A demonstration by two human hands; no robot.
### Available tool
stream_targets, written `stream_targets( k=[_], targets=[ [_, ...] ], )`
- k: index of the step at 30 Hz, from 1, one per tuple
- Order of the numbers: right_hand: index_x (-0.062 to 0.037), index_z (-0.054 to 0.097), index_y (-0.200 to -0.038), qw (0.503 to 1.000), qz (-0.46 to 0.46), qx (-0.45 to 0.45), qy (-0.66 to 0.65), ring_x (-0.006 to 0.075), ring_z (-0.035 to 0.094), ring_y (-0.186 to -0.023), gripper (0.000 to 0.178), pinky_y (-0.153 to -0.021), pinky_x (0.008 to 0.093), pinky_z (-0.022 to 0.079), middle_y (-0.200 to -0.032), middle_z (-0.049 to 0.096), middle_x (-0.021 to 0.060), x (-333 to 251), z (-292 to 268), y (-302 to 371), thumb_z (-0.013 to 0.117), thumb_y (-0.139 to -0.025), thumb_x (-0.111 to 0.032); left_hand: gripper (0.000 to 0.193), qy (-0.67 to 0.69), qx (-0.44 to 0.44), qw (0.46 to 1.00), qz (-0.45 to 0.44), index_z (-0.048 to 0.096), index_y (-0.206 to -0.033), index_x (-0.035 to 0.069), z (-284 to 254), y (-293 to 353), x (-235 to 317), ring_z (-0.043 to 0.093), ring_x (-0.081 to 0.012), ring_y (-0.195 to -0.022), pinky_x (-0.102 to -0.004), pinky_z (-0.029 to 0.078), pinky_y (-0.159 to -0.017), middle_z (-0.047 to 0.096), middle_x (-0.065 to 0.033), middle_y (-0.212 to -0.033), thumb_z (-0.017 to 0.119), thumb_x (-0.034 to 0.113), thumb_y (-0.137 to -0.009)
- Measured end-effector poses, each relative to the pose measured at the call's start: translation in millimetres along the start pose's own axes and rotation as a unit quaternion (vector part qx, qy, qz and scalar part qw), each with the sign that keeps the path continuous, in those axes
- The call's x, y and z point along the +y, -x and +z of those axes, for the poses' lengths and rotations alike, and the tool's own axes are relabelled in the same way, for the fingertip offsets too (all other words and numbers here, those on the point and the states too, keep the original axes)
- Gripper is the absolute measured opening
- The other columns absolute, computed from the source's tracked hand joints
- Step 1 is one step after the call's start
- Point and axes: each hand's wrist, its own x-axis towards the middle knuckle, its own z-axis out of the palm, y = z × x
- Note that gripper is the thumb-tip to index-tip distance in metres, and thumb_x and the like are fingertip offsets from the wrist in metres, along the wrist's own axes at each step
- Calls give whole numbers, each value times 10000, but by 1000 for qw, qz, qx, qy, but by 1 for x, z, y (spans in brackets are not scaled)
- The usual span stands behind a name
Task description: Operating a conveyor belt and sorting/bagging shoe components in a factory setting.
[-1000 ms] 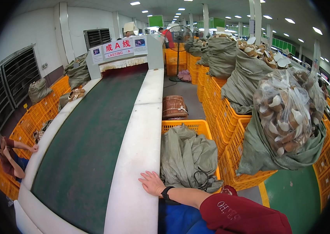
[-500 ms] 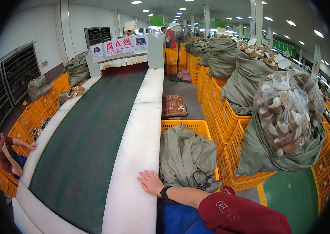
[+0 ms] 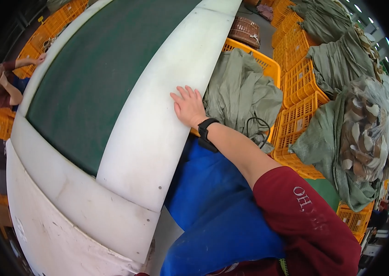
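Observation:
My right hand point(image 3: 188, 106) rests palm down on the smooth white side ledge point(image 3: 157, 94) of a conveyor, fingers spread and holding nothing. A black watch point(image 3: 207, 133) is strapped round that wrist, and the maroon sleeve ends near the elbow. To the left of the ledge runs the dark green belt point(image 3: 91, 69), with nothing lying on the part that shows. Just right of the hand, grey-green sacking point(image 3: 245, 89) fills an orange crate point(image 3: 272, 66). My left hand is out of the picture.
Across the belt, a person in maroon point(image 3: 8, 85) leans an arm on the far ledge. Stacked orange crates point(image 3: 298, 85) line the right, with a clear bag of brown and white pieces point(image 3: 364, 133) on sacking. A brown wicker basket point(image 3: 245, 31) stands beyond the crate.
My view has tipped downward and turned, so the conveyor's near end and my blue trousers now show. My right hand remains flat on the white ledge.

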Motion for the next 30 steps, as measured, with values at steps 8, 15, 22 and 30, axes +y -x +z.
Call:
stream_targets(
  k=[8, 15, 22, 30],
  targets=[
    [-159, 533, -1173, 1000, 9, -12, 6, 329, 342, -1217, 353, -1008, 498, 240, -1285, 435, 111, -2, -4, -2, 478, -828, -218, 458, 31, -91, 994, -59, 344, -1334, 156, -61, 23, 25, 413, -305, -1175, -495, 383, -913, 429, -150, -1284, 372, 224, -882],
    [-161, 541, -1164, 1000, 5, -8, -3, 326, 352, -1211, 349, -1003, 498, 251, -1280, 439, 108, -1, -4, -2, 485, -823, -217, 492, -41, -107, 993, 2, 276, -1369, 138, -31, 8, 10, 359, -304, -1231, -470, 338, -973, 378, -161, -1333, 357, 231, -893],
    [-172, 542, -1163, 1000, -6, -8, -20, 318, 340, -1220, 353, -1011, 502, 229, -1294, 423, 104, 3, 5, 0, 485, -822, -245, 667, 185, -39, 970, -154, 394, -1305, 63, 9, -25, 1, 409, -315, -1188, -437, 251, -1006, 415, -132, -1322, 250, 537, -859],
    [-109, 347, -1328, 515, 245, -256, -781, 279, 431, -1171, 465, -984, 440, 326, -1313, 412, 141, -9, -110, -41, 298, -953, -380, 645, 166, -23, 975, -145, 384, -1307, 54, -7, -9, 6, 358, -286, -1231, -440, 232, -1023, 407, -128, -1328, 280, 515, -868]
  ],
)
